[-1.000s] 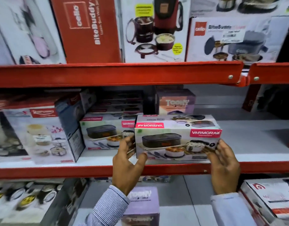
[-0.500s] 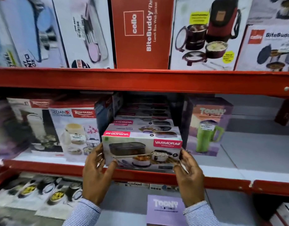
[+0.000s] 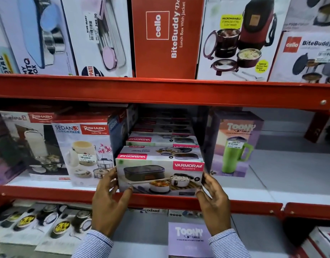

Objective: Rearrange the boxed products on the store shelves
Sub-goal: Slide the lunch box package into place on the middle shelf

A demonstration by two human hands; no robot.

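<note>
The red shelving fills the view, its upper tier packed with tall lunch-box cartons, among them the red Cello BiteBuddy carton. On the middle shelf a Rishabh Sedan-3 carton stands to the left and a purple Toony tumbler carton to the right, with bare shelf beyond it. Between these two runs a column of Varmora boxes going back into the shadow, the second Varmora box sitting just behind the front one.

The front Varmora box lies at the shelf's front lip, printed face toward the person, its long axis running left to right along the edge. It sits directly ahead of and slightly above both hands, square between them, so neither hand is clearly the nearer.

The left hand has its fingers curled against the box's left end and its thumb up at the lower front edge; the right hand mirrors it on the right end. Both are partly spread and pressed inward on the box (a two-sided clamp rather than a pinch).

With the grip on the short ends, the likely next move is a straight push back or a small nudge to square the box with the row behind; uneven pressure could skew it toward a neighbouring carton.
</note>
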